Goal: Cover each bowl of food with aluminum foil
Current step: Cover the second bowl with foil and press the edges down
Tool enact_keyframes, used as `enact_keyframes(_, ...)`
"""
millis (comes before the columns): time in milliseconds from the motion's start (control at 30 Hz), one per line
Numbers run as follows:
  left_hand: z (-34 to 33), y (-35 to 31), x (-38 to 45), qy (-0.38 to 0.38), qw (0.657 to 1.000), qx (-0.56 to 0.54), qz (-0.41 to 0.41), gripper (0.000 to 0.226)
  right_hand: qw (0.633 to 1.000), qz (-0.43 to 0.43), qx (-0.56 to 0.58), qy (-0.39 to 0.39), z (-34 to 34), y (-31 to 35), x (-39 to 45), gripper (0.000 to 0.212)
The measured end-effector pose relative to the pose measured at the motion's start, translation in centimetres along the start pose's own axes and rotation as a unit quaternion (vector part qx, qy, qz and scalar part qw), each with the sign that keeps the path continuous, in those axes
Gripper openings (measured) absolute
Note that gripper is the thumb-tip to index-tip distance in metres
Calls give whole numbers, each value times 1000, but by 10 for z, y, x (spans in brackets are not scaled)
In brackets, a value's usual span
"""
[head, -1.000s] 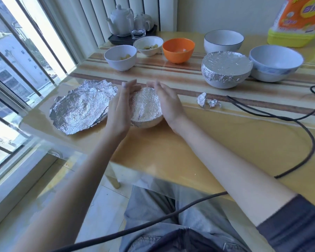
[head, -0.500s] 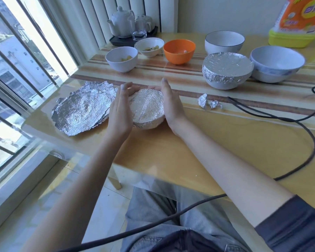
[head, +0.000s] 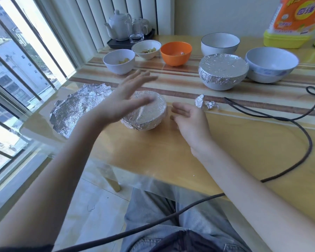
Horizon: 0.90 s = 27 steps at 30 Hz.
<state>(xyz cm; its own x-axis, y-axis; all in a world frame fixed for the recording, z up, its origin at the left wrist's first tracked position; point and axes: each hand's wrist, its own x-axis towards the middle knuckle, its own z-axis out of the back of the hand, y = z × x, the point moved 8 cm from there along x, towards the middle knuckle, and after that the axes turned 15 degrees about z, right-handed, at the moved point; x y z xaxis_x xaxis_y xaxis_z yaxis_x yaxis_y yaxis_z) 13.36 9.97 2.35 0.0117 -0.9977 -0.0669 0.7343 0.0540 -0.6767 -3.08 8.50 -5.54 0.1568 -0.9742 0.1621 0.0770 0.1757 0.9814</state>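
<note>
Releasing foil-covered bowl [head: 149, 113]: left hand [head: 116, 104] lifted, right hand [head: 189, 119] drawn aside, fingers spread, holding nothing.

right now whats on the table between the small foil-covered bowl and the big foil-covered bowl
In the head view, only crumpled foil scraps lie between the small covered bowl and the big covered bowl; otherwise bare striped table.
</note>
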Motion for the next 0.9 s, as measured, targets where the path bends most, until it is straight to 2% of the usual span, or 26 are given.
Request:
enact_keyframes(67,-18,0,5,100,981,162,34,90,998,52,-7,37,-2,6,-1,42)
enact_keyframes(133,-21,4,6,131,963,226,68,95,990,94,21,101,-9,18,0,39)
enact_keyframes(300,-26,10,12,139,967,198,77,91,975,131,16,180,-12,28,5,38)
enact_keyframes(400,-27,13,14,128,965,216,77,90,973,127,1,193,-11,26,3,32)
enact_keyframes(467,-27,15,14,128,964,219,77,93,969,139,-60,195,-15,24,0,25)
enact_keyframes(533,-27,14,15,135,963,221,74,94,963,128,-115,205,-18,17,-1,44)
enact_keyframes(600,-27,15,14,152,961,220,66,98,974,71,-111,183,-12,12,-1,59)
enact_keyframes(700,-17,12,11,149,982,107,51,102,996,6,-49,79,9,14,-12,55)
enact_keyframes(767,-2,12,12,97,993,-24,57,91,998,-42,17,41,8,15,-29,55)
enact_keyframes(833,12,23,15,30,987,-131,92,81,989,-93,98,59,-11,19,-46,58)
enact_keyframes(900,9,34,13,23,963,-226,146,75,978,-109,156,90,-32,26,-53,64)
